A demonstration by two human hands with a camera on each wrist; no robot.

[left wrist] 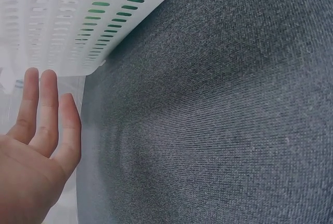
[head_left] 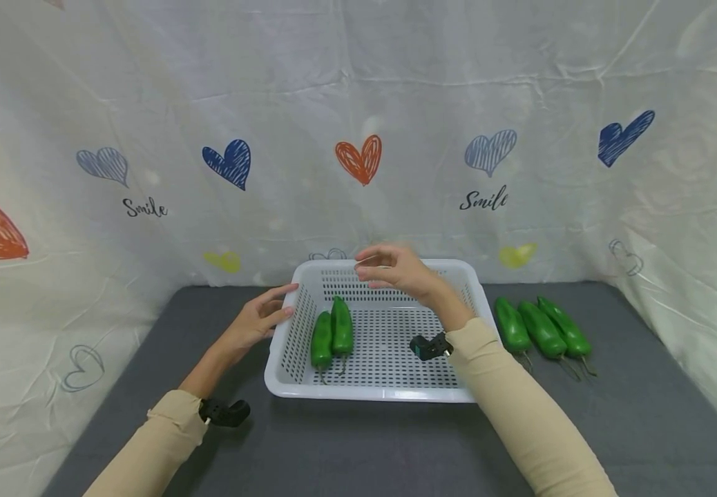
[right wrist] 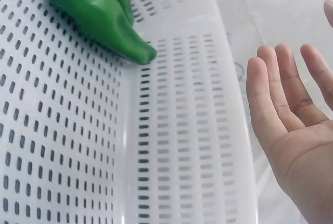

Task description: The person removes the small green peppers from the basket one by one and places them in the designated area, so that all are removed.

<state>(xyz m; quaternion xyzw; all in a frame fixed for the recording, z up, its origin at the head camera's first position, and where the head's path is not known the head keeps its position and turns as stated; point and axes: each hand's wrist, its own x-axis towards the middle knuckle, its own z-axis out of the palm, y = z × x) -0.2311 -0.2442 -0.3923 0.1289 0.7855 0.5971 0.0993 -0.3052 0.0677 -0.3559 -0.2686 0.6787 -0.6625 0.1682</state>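
Observation:
A white perforated plastic basket (head_left: 389,393) stands on the grey table, with two green peppers (head_left: 342,328) lying side by side at its left end. My left hand (head_left: 259,319) is at the basket's left rim, its fingertips right at the edge; the left wrist view shows that hand (left wrist: 44,146) with extended fingers beside the slotted wall. Over the back of the basket hovers my right hand (head_left: 396,269), loosely bent and holding nothing. In the right wrist view, the right hand (right wrist: 296,125) has its palm showing, near the rim and apart from the pepper (right wrist: 99,15).
Three more green peppers (head_left: 543,329) lie on the grey tabletop (head_left: 358,449) just right of the basket. Behind the table hangs a white curtain (head_left: 296,103) printed with hearts and the word Smile. Dark wrist cameras (head_left: 224,413) sit on both wrists.

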